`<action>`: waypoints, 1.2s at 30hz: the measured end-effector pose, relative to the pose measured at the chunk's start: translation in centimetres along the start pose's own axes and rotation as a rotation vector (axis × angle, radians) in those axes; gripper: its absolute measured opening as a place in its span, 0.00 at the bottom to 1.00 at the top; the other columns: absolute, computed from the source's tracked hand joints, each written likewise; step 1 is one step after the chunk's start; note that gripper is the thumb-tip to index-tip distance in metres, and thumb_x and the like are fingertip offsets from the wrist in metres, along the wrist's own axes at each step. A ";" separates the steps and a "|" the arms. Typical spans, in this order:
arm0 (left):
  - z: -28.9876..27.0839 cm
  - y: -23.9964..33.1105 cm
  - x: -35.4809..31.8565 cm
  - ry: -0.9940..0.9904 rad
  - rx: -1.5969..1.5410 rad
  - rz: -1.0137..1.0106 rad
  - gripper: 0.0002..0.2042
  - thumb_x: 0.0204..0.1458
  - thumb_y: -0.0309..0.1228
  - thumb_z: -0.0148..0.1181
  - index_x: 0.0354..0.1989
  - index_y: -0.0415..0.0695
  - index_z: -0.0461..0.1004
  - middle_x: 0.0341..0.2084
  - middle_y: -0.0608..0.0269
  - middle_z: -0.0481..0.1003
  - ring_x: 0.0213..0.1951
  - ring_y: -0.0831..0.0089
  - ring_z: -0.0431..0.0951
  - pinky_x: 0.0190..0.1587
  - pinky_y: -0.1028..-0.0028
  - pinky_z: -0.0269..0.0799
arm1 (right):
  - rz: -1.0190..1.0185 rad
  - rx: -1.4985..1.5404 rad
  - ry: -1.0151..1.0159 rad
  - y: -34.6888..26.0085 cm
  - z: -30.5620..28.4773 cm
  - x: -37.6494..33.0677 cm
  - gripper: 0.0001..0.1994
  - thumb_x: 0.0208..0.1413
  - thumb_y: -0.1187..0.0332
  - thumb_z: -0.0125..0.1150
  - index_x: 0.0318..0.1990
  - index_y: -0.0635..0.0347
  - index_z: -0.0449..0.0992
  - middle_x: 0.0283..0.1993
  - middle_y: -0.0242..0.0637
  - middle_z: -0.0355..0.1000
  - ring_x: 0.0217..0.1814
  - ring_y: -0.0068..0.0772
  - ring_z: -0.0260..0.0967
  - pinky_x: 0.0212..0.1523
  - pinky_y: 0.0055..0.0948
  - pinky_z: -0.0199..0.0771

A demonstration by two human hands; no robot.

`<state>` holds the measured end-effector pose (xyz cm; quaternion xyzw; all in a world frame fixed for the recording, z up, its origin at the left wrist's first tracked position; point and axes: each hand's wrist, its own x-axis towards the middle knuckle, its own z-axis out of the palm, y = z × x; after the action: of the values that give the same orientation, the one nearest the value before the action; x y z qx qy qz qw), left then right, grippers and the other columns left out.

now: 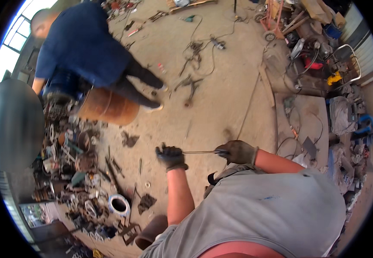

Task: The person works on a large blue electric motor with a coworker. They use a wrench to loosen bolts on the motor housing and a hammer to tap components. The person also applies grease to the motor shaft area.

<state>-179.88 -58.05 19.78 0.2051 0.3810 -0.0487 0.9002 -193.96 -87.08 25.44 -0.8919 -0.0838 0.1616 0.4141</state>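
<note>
A thin straight metal rod (199, 152) runs level between my two gloved hands in front of my waist. My left hand (170, 157), in a dark work glove, is closed round its left end. At the other end, my right hand (239, 152), in a similar dark glove, has its fingers wrapped round the rod close to my body. Its exact kind cannot be made out. Below both hands lies the bare concrete floor (212, 109).
At upper left a person in dark blue (79, 43) bends over a blue motor-like part (61, 86) by a rusty drum (109, 107). Metal parts (87, 161) crowd the left side. Cables (199, 51), a hand truck (270, 34) and a floor board (302, 124) lie ahead and right.
</note>
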 end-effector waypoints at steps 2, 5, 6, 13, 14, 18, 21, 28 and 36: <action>6.7 0.2 7.3 -0.120 0.051 0.020 0.26 0.69 0.61 0.43 0.39 0.53 0.79 0.09 0.78 0.52 0.12 0.80 0.49 0.15 0.74 0.46 | 0.075 -0.125 0.175 7.1 -7.5 0.3 0.15 0.68 0.58 0.57 0.53 0.54 0.82 0.45 0.48 0.83 0.46 0.53 0.81 0.50 0.47 0.81; 17.1 0.9 14.6 -0.218 0.259 -0.025 0.24 0.71 0.59 0.45 0.43 0.52 0.78 0.11 0.76 0.54 0.12 0.81 0.50 0.15 0.75 0.45 | 0.336 -0.144 0.351 13.2 -19.9 2.2 0.14 0.68 0.60 0.59 0.50 0.59 0.83 0.36 0.48 0.82 0.38 0.53 0.80 0.42 0.47 0.80; 20.6 0.1 16.4 -0.232 0.400 -0.023 0.23 0.71 0.57 0.46 0.45 0.51 0.78 0.12 0.75 0.57 0.12 0.81 0.51 0.15 0.75 0.47 | 0.319 -0.129 0.440 14.7 -23.8 3.6 0.14 0.68 0.60 0.60 0.50 0.60 0.83 0.32 0.46 0.80 0.34 0.49 0.79 0.38 0.45 0.78; 33.7 -6.9 30.7 -0.105 0.992 -0.209 0.18 0.65 0.44 0.61 0.56 0.46 0.75 0.35 0.56 0.80 0.27 0.65 0.79 0.27 0.69 0.72 | 0.517 0.165 0.628 22.8 -39.2 20.1 0.13 0.69 0.62 0.60 0.52 0.58 0.83 0.26 0.43 0.74 0.27 0.33 0.77 0.30 0.35 0.76; 35.7 -8.1 33.0 -0.128 0.972 -0.195 0.18 0.65 0.44 0.61 0.56 0.46 0.74 0.37 0.55 0.80 0.29 0.64 0.80 0.29 0.68 0.73 | 0.559 0.154 0.620 26.2 -39.7 23.2 0.16 0.70 0.57 0.59 0.52 0.58 0.83 0.30 0.44 0.79 0.30 0.39 0.80 0.32 0.38 0.78; 45.6 -8.8 44.2 -0.092 1.066 -0.196 0.20 0.67 0.43 0.58 0.60 0.45 0.73 0.41 0.54 0.81 0.34 0.63 0.82 0.35 0.65 0.77 | 0.788 -0.017 0.504 41.7 -38.8 34.0 0.19 0.71 0.53 0.55 0.52 0.57 0.83 0.39 0.45 0.82 0.39 0.43 0.82 0.39 0.45 0.80; 55.0 -10.0 50.0 -0.140 0.974 -0.210 0.16 0.66 0.40 0.61 0.56 0.45 0.74 0.39 0.58 0.81 0.32 0.68 0.82 0.32 0.70 0.76 | 0.883 -0.612 -0.385 53.5 -37.6 31.4 0.17 0.68 0.57 0.54 0.54 0.54 0.85 0.51 0.47 0.84 0.56 0.47 0.83 0.52 0.49 0.83; 76.4 -3.0 64.2 -0.178 0.738 -0.051 0.13 0.68 0.37 0.60 0.54 0.43 0.74 0.33 0.63 0.78 0.31 0.73 0.79 0.33 0.72 0.75 | 1.322 0.044 -0.316 53.6 -51.2 52.3 0.19 0.70 0.60 0.48 0.58 0.57 0.82 0.56 0.46 0.82 0.60 0.45 0.80 0.55 0.47 0.81; 94.2 6.1 90.3 0.094 0.530 0.181 0.18 0.68 0.42 0.61 0.57 0.43 0.75 0.39 0.58 0.81 0.37 0.67 0.82 0.40 0.67 0.79 | 0.865 -0.407 -0.454 66.2 -73.4 108.5 0.21 0.74 0.59 0.42 0.57 0.60 0.81 0.54 0.47 0.82 0.56 0.46 0.80 0.53 0.46 0.80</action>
<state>-52.02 -84.61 16.96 0.4684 0.3764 -0.0567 0.7973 -65.41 -151.11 -4.59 -0.8498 0.1748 0.4873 0.0995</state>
